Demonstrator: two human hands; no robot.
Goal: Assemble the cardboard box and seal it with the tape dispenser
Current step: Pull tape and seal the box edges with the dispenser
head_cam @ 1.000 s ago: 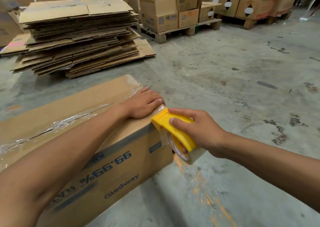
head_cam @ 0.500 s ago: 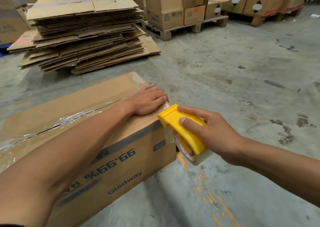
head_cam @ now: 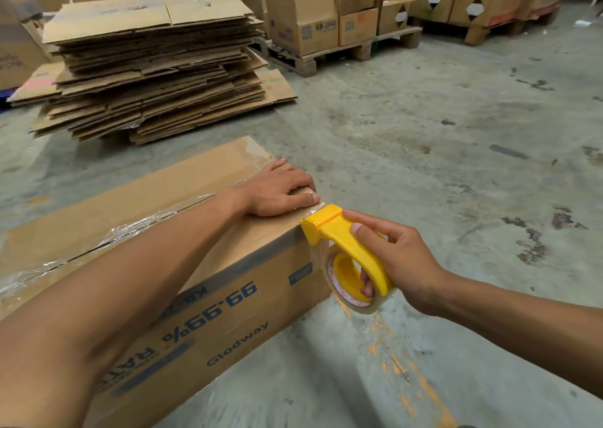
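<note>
Yellow tape dispenser (head_cam: 346, 248) against cardboard box (head_cam: 208, 300)

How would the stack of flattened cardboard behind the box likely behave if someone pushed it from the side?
The stack of flattened cardboard would probably shear rather than slide as one: its sheets already lie offset, with edges jutting unevenly. Single sheets look thin and would likely flex when lifted. The whole pile seems heavy, resting directly on the concrete floor.
</note>
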